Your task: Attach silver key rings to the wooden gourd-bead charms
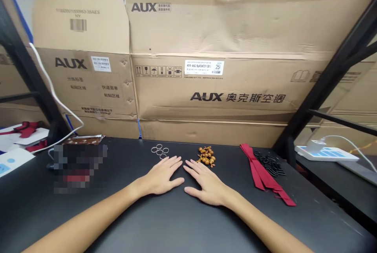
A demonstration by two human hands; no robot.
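Work looks barely begun, with both hands empty.
The left hand (160,176) and right hand (208,186) rest on the black worktop (141,227), fingers spread; thin silvery metal rings (162,151) and glossy amber-brown gourd-shaped beads (207,161) lie just beyond, flat red fabric strips (262,170) and small black pieces (271,165) rightward, each group separate.

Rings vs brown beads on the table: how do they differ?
Shape: the rings are thin open loops; the brown beads are solid and rounded.
Colour: rings pale and metallic, beads amber-brown.
Layout: rings lie loosely spread, beads bunched in a heap.
Place: rings by the left hand, beads by the right hand.
Shared: both lie on the black tabletop.
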